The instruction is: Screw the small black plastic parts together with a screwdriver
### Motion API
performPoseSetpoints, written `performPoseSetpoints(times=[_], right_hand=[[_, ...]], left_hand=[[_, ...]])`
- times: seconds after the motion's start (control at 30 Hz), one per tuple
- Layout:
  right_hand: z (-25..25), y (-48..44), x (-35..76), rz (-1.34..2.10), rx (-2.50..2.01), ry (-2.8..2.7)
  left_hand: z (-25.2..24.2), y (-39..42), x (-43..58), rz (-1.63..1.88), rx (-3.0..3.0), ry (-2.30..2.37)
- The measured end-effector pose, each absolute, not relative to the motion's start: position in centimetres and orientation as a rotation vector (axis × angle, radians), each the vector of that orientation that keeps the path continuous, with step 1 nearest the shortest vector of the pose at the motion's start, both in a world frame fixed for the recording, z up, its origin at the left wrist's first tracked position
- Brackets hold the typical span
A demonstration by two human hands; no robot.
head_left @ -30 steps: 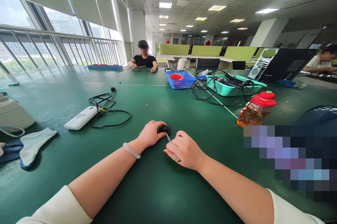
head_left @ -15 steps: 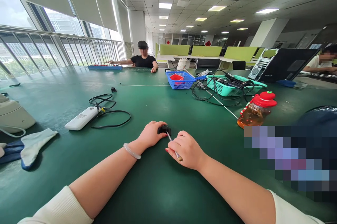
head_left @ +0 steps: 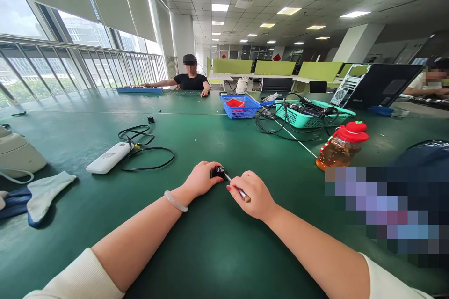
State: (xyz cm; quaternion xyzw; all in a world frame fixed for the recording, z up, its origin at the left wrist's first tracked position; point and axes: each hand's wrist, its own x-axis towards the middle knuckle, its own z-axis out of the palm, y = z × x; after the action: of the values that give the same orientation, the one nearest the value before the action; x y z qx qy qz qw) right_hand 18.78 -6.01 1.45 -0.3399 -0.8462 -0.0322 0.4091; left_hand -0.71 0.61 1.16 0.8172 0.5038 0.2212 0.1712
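Observation:
My left hand (head_left: 203, 178), a pale bracelet on its wrist, is closed around a small black part (head_left: 218, 172) on the green table. That part's upper face catches a shiny highlight, but its kind is too small to make out. My right hand (head_left: 253, 195) pinches a slim metallic tool (head_left: 242, 193) with a brown rounded end that points back toward me. The tool's thin tip is at the right side of the black part; whether it touches cannot be seen.
Left of my hands lie a white power bank (head_left: 110, 157) with a black cable (head_left: 154, 168), and a glove (head_left: 45, 196). Ahead are a blue basket (head_left: 242, 111) and a green basket (head_left: 305, 122) with cables. A red-lidded bottle (head_left: 338, 151) stands right. A person (head_left: 191, 83) sits opposite.
My right hand has moved slightly right and up, and the tool now lies at a flatter angle, its tip shifted to the part's right side. The left hand keeps its place.

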Motion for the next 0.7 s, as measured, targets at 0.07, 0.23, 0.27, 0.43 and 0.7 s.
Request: performPoseSetpoints(times=[0.07, 0.23, 0.27, 0.43, 0.7], right_hand=[[1.5, -6.0, 19.0, 0.016, -0.902, -2.094], [1.6, -5.5, 19.8, 0.318, -1.014, -1.957], [1.6, -5.3, 20.0, 0.399, -1.025, -1.909], [1.6, -4.4, 20.4, 0.759, -1.095, -1.607], [1.7, -5.3, 20.3, 0.624, -1.049, -1.823]], left_hand=[[1.2, 0.6, -0.7, 0.623, 2.322, 1.430], [1.2, 0.6, -0.7, 0.607, 2.309, 1.430], [1.2, 0.6, -0.7, 0.603, 2.308, 1.434], [1.3, 0.6, -0.7, 0.580, 2.307, 1.440], [1.0, 0.8, -0.8, 0.596, 2.304, 1.419]])
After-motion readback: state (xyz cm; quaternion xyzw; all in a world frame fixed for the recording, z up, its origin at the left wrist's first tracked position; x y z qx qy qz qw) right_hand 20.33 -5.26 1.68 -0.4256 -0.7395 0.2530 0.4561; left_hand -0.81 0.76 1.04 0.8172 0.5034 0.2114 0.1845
